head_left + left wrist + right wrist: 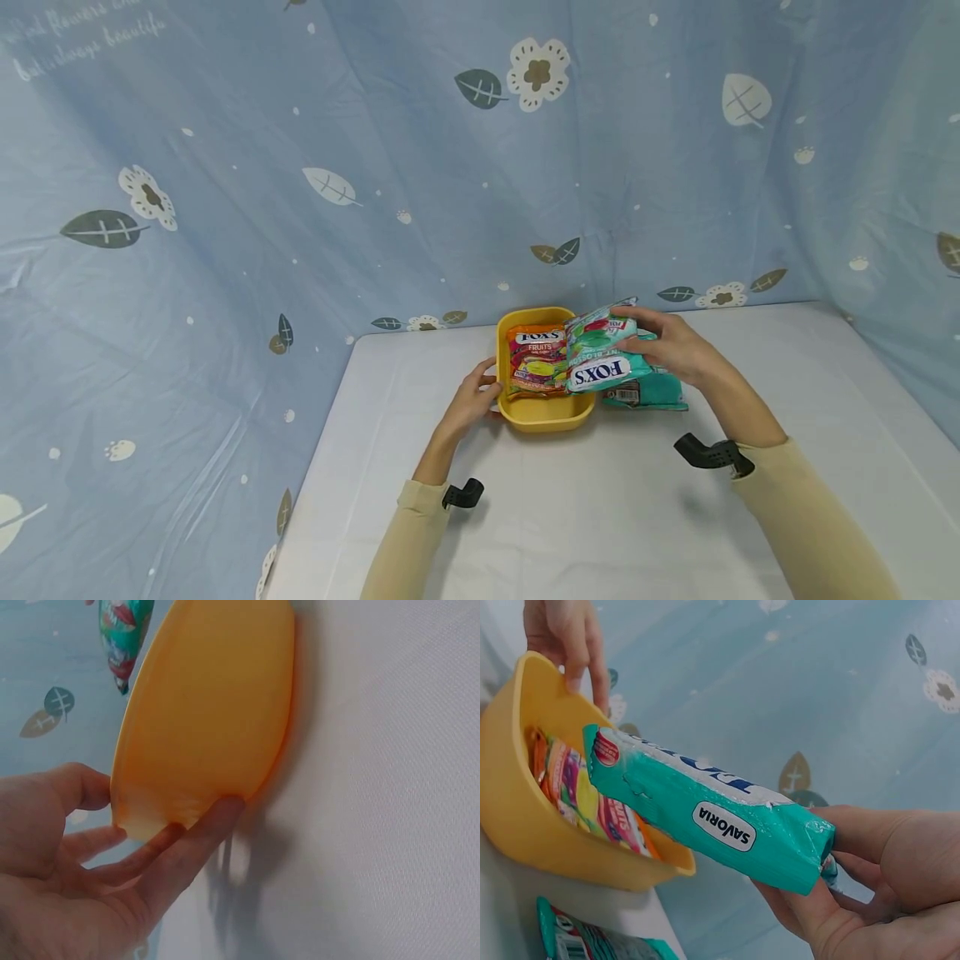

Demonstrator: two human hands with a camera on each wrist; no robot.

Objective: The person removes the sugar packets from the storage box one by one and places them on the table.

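Observation:
A yellow plastic basket (543, 412) stands on the table with an orange Fox's Fruits candy bag (537, 358) inside. My left hand (472, 398) touches the basket's left outer wall with spread fingers; in the left wrist view they rest against the wall and rim. Over the basket's right rim, my right hand (671, 343) grips a teal Fox's candy bag (600, 346) by its right end. This bag is tilted and lifted off the table. Another teal candy bag (652, 392) lies just right of the basket, partly hidden beneath the held one.
White cloth (570, 517) covers the table. A blue curtain (420, 167) with flowers and leaves hangs right behind the basket and along the left side. Each wrist wears a black camera mount, one on the left (463, 493) and one on the right (712, 454).

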